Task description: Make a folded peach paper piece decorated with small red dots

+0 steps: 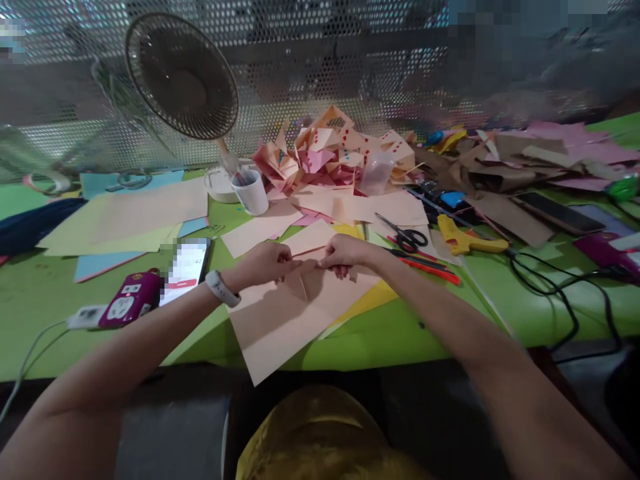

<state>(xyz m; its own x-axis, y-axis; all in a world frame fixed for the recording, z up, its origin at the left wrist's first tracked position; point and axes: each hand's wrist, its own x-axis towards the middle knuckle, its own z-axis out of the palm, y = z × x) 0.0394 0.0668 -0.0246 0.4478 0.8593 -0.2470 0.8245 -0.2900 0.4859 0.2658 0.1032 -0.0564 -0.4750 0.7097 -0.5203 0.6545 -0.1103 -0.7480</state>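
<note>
A: Where was the paper?

B: The pale peach sheet [265,340] lay flat on the green table [390,350], at the near edge, one corner over it. A yellow sheet [357,308] showed from beneath on the right.

A: And the hands?

B: Both were at the far part of the peach sheet, nearly meeting. The left hand [273,261], a white watch [220,288] on its wrist, had its fingers drawn together on the paper. The right hand [344,255] was curled in, thumb and forefinger closed on it too. How firmly either pinched, I could not tell; the tips were small and dim.

A: What stood near?

B: Right of the right hand lay black scissors [413,238] and, farther right, a yellow glue gun [465,240]. A phone [194,263] was left of the watch, beside a purple box [127,303]. Beyond stood a white cup [251,195] and a heap of folded paper [327,157].
</note>
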